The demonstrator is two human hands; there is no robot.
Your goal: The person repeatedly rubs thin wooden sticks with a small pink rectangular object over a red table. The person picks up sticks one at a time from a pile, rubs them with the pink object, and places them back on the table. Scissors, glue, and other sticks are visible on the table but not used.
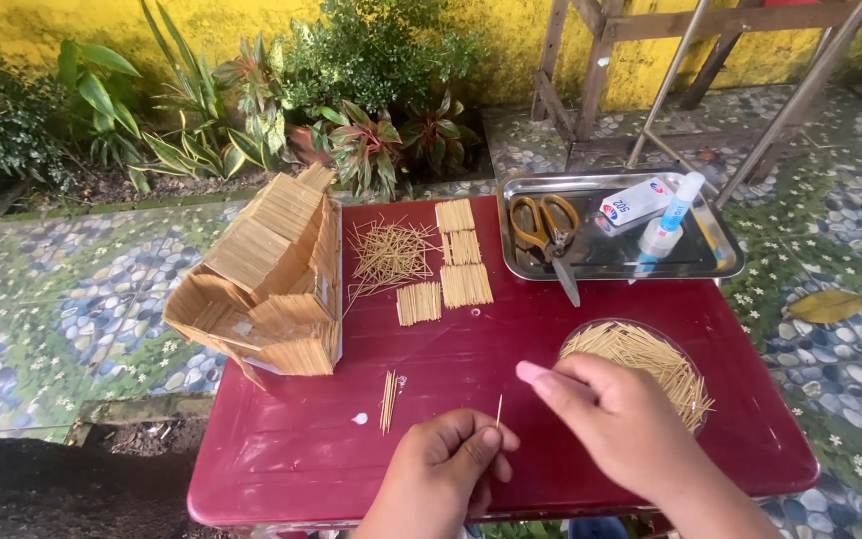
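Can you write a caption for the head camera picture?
Left hand pinches a toothpick beside the right hand, near a toothpick house.

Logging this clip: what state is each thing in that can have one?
left hand: closed, pinching one toothpick upright
right hand: grip on a pink tool
scissors: shut, lying in the metal tray
glue bottle: capped, lying in the tray
clear dish: full of toothpicks
model house: standing at the table's edge
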